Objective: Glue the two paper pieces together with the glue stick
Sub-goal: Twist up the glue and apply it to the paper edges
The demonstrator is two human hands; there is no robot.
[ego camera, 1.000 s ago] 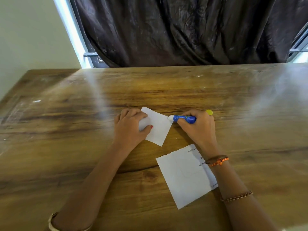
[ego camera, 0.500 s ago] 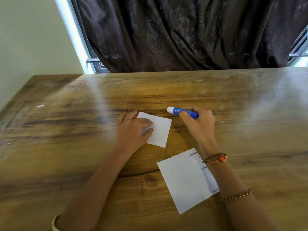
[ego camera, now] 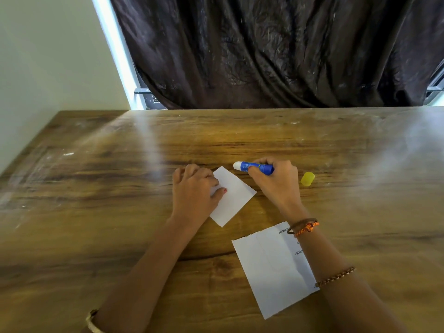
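Note:
A small white paper piece [ego camera: 234, 197] lies tilted on the wooden table [ego camera: 96, 188]. My left hand [ego camera: 194, 192] presses flat on its left part, thumb on the sheet. My right hand [ego camera: 276, 181] grips a blue glue stick [ego camera: 254, 167] held sideways, its white tip pointing left, just beyond the paper's far corner and off the sheet. A larger white paper piece [ego camera: 271, 267] with printed text lies nearer me, partly under my right forearm. The yellow glue cap [ego camera: 307, 179] rests on the table right of my right hand.
A dark curtain [ego camera: 276, 51] hangs behind the table's far edge. A pale wall [ego camera: 48, 56] stands at the left. I wear bracelets on both wrists.
The glue stick has lifted off the small paper's right edge and moved to its far corner. My left hand turned the small paper. The yellow cap has come into view.

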